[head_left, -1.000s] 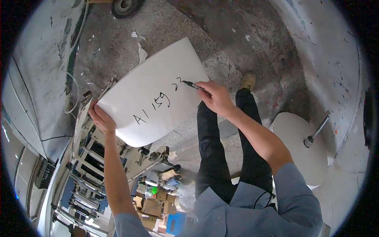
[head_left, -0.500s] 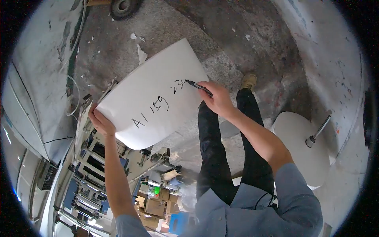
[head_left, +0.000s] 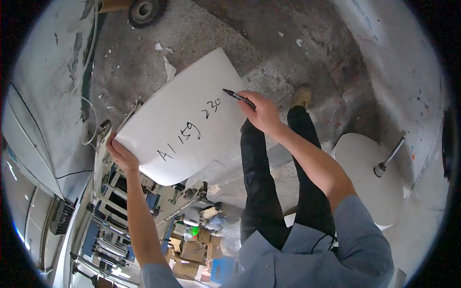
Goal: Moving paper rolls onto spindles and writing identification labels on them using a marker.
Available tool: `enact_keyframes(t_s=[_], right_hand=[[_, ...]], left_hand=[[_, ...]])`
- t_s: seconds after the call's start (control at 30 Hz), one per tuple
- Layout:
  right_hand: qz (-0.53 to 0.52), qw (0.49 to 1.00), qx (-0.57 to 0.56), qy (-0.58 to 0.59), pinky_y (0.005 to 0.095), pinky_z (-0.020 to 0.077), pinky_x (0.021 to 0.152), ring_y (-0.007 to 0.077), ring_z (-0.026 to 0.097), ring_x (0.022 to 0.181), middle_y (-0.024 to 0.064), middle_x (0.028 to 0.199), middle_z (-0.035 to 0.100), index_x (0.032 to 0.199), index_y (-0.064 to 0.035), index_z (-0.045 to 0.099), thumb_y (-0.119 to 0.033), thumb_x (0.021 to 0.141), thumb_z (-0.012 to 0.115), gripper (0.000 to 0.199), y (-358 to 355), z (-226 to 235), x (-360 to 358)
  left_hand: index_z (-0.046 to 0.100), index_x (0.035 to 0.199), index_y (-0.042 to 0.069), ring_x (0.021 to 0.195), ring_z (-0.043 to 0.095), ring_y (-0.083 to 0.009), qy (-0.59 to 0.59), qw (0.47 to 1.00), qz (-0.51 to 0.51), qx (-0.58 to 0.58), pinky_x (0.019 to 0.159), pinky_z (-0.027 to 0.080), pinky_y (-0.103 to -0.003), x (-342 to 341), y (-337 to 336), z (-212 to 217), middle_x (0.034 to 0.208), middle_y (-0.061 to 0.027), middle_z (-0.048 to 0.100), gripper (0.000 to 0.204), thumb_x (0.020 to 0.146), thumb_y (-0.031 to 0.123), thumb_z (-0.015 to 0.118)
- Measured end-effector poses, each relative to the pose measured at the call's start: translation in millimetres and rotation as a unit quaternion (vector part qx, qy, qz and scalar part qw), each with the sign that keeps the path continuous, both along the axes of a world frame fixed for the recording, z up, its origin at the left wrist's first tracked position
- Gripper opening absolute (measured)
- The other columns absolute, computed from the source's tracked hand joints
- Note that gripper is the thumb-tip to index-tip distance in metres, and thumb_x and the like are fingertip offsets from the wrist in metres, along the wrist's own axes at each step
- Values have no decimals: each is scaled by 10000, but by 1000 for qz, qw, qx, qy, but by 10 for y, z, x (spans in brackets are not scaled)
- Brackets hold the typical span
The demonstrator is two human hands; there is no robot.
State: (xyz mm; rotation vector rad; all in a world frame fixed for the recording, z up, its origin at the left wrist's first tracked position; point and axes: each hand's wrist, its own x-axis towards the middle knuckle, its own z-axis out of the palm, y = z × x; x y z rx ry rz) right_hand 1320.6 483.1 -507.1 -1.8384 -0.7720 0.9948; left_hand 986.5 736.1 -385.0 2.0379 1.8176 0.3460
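In my right hand is a black marker, pinched between closed fingers. Its tip points left over a large white roll of sheet material, just beyond the last black handwritten character; whether it touches the surface I cannot tell. Handwriting in black runs slantwise across the roll's white face. My left hand is closed over the roll's left edge, its fingers partly hidden along the far side.
A machine frame with metal rollers stands at the lower left. To the right is another white roll with a metal shaft. Cardboard boxes lie below, a wheel at the top, paper scraps on the floor.
The last handwritten character has been finished. My right hand has moved the marker slightly up and left, away from the writing. My left hand keeps its hold on the roll.
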Motion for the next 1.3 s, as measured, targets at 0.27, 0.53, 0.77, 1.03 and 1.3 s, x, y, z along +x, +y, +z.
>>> enact_keyframes(t_s=[0.27,0.53,0.77,1.03,1.3], right_hand=[[9,998,59,0,326,505,615,256,652,732,127,891,665,1052,-45,641,-102,836,671,225,-77,-49,-84],[18,999,42,8,319,505,615,261,649,732,138,901,659,1063,-40,636,-111,838,677,239,-189,-114,34],[5,998,41,-39,332,506,613,265,654,726,137,916,659,1057,-60,639,-127,853,646,215,36,-262,53],[21,1000,9,-5,353,469,570,273,614,624,139,790,642,1027,-25,639,-92,826,651,212,-151,-249,13],[-47,998,39,16,351,483,599,276,638,680,145,837,661,1029,-27,642,-97,830,665,213,-115,-284,99]], left_hand=[[499,1205,0,1038,546,-303,32,999,-14,2,897,421,-390,18,14,6,1160,-179,566,462,992,375,335],[499,1203,2,982,570,-300,15,1000,2,4,840,453,-397,132,-26,33,1137,-182,574,457,994,368,323],[506,1188,-6,995,557,-291,39,999,2,10,854,447,-393,181,-34,65,1127,-189,569,458,991,368,330],[510,1192,-12,1025,545,-299,39,999,-26,26,888,430,-399,40,8,14,1154,-184,560,460,993,362,332],[498,1201,-17,1050,534,-309,14,1000,-3,0,916,416,-403,32,9,7,1164,-186,549,483,997,376,305]])
